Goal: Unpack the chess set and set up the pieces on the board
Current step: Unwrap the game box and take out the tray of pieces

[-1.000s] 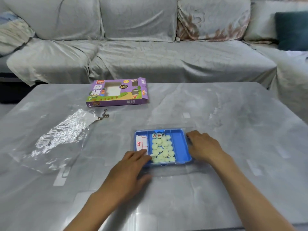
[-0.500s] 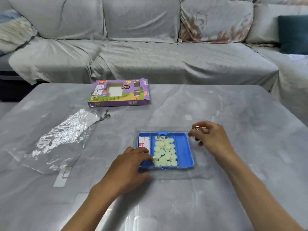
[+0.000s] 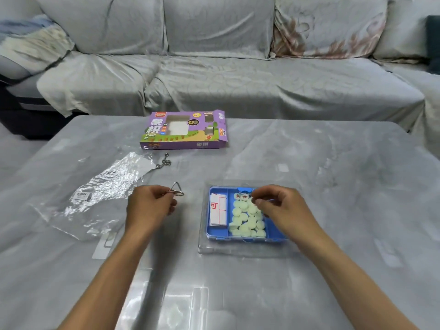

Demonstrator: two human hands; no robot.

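Presently two hands in view. Left hand (image 3: 151,206) raised just left of the tray, fingers curled, pinching a small metal wire puzzle (image 3: 176,191) of triangle and ring. Right hand (image 3: 279,208) over the tray's far right part, fingers bent with tips drawn together; whether anything is pinched cannot be told.

Count: one blue tray (image 3: 276,234) of three compartments, seated in one clear plastic case (image 3: 247,251). One folded paper board (image 3: 218,211) with red lines in the left compartment. Pale round pieces (image 3: 246,220) heaped in the middle compartment, roughly twenty, exact number not readable; two at the far end face up with red characters. Right compartment largely hidden under the right hand. One purple box (image 3: 183,131) lying flat at the far side, flap open. One crumpled clear wrapper (image 3: 95,196) at left, barcode label on it. One second metal puzzle (image 3: 164,161) between box and wrapper.

Tray directly beneath the right hand, near but apart from the left.

Surface: grey marbled table (image 3: 333,186) under a glossy clear cover. Beyond it, a sofa (image 3: 214,79) draped in grey cloth, one floral cushion (image 3: 328,27) at right.
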